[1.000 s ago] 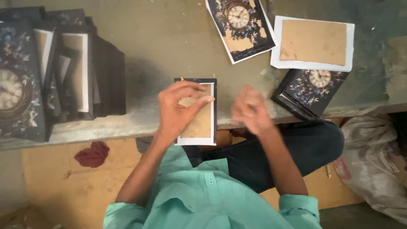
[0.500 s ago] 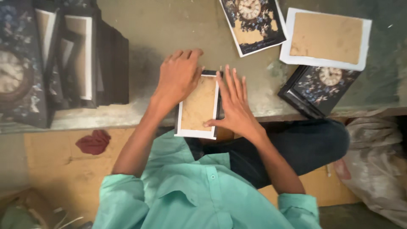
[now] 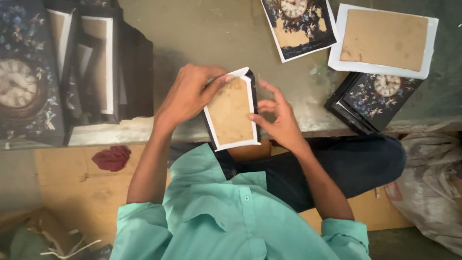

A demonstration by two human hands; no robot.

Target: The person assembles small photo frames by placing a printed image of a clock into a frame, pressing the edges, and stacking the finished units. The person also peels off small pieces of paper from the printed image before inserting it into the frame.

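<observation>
Far left on the grey worn bench (image 3: 216, 33): tall dark floral-print panel with a clock face (image 3: 24, 82), lying flat. Just right of it, a stack of dark-edged brown cardboard panels with white paper borders (image 3: 103, 67), overlapping, long axes running away from the person.

Centre, at the bench's near edge: brown rectangular cardboard panel wrapped in white-backed dark paper (image 3: 231, 113). Brown face up, white border visible on both long sides and the near end. Long axis runs near-to-far, far end tilted slightly right; near end overhangs the bench edge towards the person's lap.

Left hand (image 3: 190, 94) comes in from the left over the panel's far-left corner. Grip: fingers pressed together, pushing the white paper flap (image 3: 239, 73) down at the far end. Thumb hidden, so full pinch cannot be confirmed.

Right hand (image 3: 279, 118) sits on the panel's right long edge. Grip: fingers loosely spread and curled, fingertips touching the right border; not closed around anything.

Right of the hands: loose floral clock print with white margin (image 3: 298, 26) at the far edge, flat, tilted. Further right: brown cardboard rectangle on a white sheet (image 3: 385, 41), long axis left-right. Nearer than that, touching it: small stack of finished dark floral clock panels (image 3: 373, 98), rotated diagonally near the bench edge.

Under the bench: red scrap (image 3: 111, 158) on the yellowish floor board at left, crumpled pale sack (image 3: 428, 183) at right.
</observation>
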